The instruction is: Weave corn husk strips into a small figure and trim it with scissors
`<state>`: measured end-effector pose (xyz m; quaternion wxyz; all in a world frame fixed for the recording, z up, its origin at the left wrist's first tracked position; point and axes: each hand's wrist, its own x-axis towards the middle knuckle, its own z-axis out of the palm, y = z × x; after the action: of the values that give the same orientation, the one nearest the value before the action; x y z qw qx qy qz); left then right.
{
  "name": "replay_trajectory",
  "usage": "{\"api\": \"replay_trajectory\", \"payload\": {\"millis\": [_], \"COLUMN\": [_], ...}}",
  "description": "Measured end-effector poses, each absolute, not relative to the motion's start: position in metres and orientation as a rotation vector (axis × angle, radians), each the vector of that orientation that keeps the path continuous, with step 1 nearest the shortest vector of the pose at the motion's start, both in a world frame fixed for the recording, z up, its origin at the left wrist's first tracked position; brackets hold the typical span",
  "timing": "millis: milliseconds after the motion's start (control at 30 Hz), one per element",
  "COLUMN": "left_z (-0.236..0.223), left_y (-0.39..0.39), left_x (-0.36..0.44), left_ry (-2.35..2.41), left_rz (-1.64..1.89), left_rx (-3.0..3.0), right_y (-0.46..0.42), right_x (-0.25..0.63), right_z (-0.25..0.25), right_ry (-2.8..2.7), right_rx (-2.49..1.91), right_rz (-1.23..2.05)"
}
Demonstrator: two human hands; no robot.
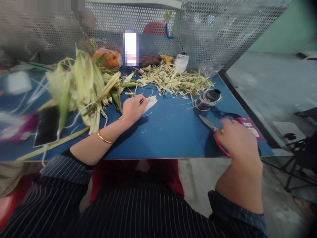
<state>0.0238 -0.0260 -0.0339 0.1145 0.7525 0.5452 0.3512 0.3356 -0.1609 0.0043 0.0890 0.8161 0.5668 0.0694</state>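
My left hand [135, 107] is closed, pinching a pale folded piece of corn husk [150, 103] above the blue table [158, 138]. Thin white thread trails from that piece. At the table's right side, my slightly blurred right hand [236, 137] curls over the red-handled scissors [210, 125], whose blades point away to the left. Just beyond the scissors lies a dark spool [210, 97] wound loosely with white thread. A pile of whole corn husks [84, 77] spreads left of my left hand.
Shredded husk scraps [175, 81] heap at the back, near a small white cup-like container [181, 62]. A dark phone [47, 125] with a cable lies at the left. An orange packet [107, 58] stands behind the husks. A purple packet [250, 127] lies by the right edge. Perforated mesh [114, 19] borders the back.
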Motion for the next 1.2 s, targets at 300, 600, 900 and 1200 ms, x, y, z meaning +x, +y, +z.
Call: {"api": "replay_trajectory", "payload": {"millis": [300,600,900,1200], "left_z": [-0.035,-0.039,-0.037,-0.029], "left_y": [-0.025,-0.022,-0.023,-0.023], "left_x": [0.025,0.024,0.022,0.019], "left_ry": [1.563,1.524,1.589,1.648], "left_rz": [0.98,1.051,1.176,1.265], "left_rx": [2.204,2.167,2.199,2.126], "right_y": [-0.191,-0.187,-0.161,-0.11], "right_x": [0.401,0.388,0.327,0.255], "right_z": [-0.026,-0.022,-0.027,-0.017], "right_ry": [1.93,1.813,2.285,2.487], "right_rx": [2.354,2.372,2.633,2.068], "right_rz": [-0.032,0.073,-1.732,-1.817]}}
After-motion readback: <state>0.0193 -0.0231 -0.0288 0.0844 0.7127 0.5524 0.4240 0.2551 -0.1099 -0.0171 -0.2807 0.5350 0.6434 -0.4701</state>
